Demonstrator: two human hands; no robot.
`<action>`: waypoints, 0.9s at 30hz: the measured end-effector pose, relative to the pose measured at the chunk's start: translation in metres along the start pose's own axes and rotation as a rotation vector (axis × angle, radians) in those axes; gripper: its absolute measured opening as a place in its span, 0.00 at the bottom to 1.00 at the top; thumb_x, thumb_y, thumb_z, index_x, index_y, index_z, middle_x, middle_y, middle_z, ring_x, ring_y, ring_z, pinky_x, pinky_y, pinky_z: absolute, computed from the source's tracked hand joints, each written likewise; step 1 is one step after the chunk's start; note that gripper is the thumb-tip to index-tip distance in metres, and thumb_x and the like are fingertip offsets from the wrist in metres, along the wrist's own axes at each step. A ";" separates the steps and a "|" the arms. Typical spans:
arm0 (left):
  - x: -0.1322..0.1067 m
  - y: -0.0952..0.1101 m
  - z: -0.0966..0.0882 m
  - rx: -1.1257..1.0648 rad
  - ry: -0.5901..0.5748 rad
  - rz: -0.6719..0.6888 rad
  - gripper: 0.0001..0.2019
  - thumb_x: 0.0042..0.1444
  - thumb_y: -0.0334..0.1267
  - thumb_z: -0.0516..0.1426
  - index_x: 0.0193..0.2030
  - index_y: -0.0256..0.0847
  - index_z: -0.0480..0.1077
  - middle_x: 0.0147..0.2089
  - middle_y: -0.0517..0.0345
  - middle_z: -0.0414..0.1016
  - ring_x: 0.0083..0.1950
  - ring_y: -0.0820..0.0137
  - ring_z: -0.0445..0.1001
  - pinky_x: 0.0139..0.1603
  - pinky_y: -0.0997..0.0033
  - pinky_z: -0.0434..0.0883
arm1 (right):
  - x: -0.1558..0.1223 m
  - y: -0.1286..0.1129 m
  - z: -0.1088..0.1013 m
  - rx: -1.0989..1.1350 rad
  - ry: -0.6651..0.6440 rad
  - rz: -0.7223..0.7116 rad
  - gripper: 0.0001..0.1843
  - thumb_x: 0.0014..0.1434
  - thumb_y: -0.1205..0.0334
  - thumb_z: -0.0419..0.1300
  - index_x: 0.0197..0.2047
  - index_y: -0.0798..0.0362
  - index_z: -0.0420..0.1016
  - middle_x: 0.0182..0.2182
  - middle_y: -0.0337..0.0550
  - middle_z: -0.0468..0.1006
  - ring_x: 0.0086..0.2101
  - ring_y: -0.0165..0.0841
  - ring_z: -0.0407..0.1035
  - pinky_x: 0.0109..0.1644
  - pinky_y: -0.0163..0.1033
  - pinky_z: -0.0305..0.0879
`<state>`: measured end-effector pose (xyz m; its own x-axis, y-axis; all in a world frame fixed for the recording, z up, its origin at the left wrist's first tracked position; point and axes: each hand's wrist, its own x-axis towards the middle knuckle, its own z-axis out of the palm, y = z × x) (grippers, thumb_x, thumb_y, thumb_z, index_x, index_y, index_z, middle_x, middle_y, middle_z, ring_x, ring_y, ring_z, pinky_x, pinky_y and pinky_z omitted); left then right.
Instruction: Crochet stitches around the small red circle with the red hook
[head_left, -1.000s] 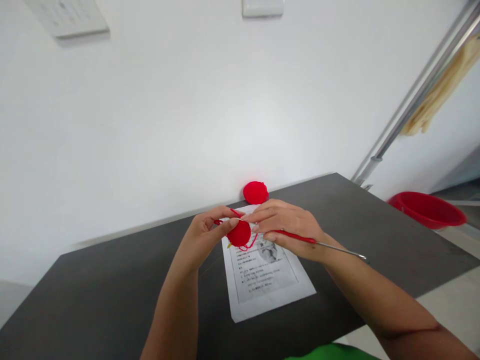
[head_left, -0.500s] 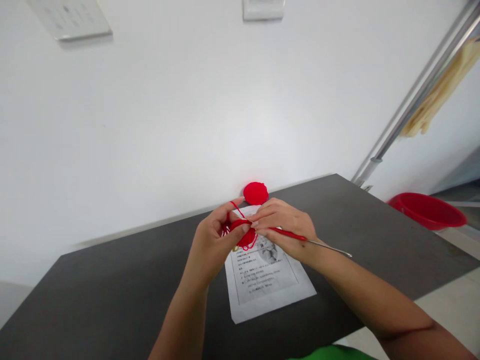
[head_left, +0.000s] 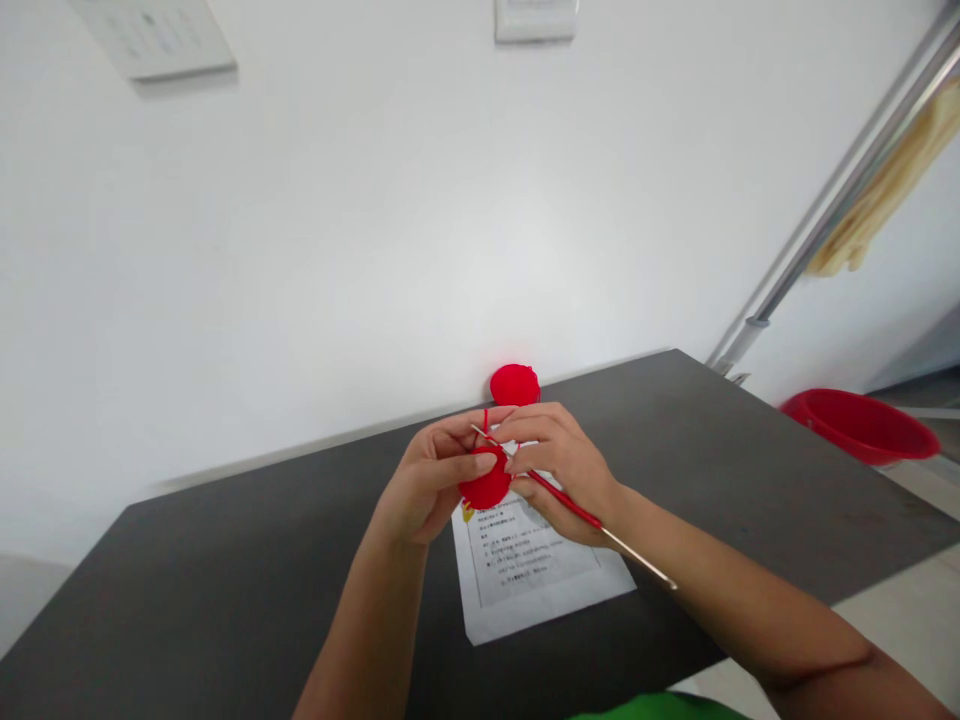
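My left hand [head_left: 435,465] is closed on a small round red crochet piece [head_left: 486,488], its thumb pressed on the front face. Red yarn [head_left: 486,420] runs up over the left fingers. In my right hand [head_left: 562,465] is a crochet hook [head_left: 566,500] with a red handle, held much like a pen. Its thin metal tip points left, by the yarn just above the piece; whether the yarn is looped on it I cannot tell. The other metal end reaches down over the right wrist. Something small and yellow [head_left: 468,512] shows at the piece's lower left edge.
A ball of red yarn [head_left: 515,385] rests at the back of the dark table [head_left: 262,590], against the white wall. Under my hands lies a printed sheet [head_left: 540,590]. To the right, beyond the table, are a red basin [head_left: 859,425] and a metal pole [head_left: 817,240].
The hook has tilted more steeply, its rear end swinging down and its tip now showing left of the right fingers. The red piece has turned flatter toward me, and loose strands around it are less visible.
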<state>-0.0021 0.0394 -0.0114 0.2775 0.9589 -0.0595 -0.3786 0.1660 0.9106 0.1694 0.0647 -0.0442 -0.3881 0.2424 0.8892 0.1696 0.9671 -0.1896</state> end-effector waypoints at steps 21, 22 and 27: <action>-0.008 0.003 -0.005 -0.159 -0.049 0.079 0.17 0.39 0.33 0.63 0.40 0.36 0.84 0.18 0.63 0.60 0.21 0.76 0.52 0.25 0.72 0.52 | 0.013 -0.010 -0.029 0.299 -0.033 0.053 0.06 0.67 0.67 0.61 0.44 0.55 0.79 0.40 0.51 0.86 0.44 0.35 0.80 0.51 0.43 0.77; -0.009 0.004 -0.004 -0.180 -0.063 0.068 0.17 0.39 0.32 0.63 0.39 0.36 0.83 0.17 0.65 0.58 0.21 0.76 0.51 0.26 0.72 0.51 | 0.013 -0.010 -0.030 0.322 -0.037 0.058 0.06 0.67 0.67 0.60 0.45 0.55 0.79 0.40 0.52 0.86 0.44 0.35 0.80 0.51 0.43 0.77; -0.012 0.006 -0.002 -0.224 -0.132 0.017 0.15 0.39 0.31 0.62 0.37 0.35 0.83 0.16 0.66 0.54 0.21 0.76 0.49 0.27 0.72 0.50 | 0.011 -0.008 -0.029 0.443 -0.022 0.077 0.07 0.68 0.64 0.61 0.43 0.57 0.80 0.38 0.54 0.86 0.42 0.35 0.80 0.48 0.42 0.77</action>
<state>-0.0098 0.0293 -0.0064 0.3771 0.9259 0.0224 -0.5659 0.2113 0.7969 0.1900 0.0574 -0.0203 -0.4091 0.3124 0.8574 -0.2040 0.8845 -0.4196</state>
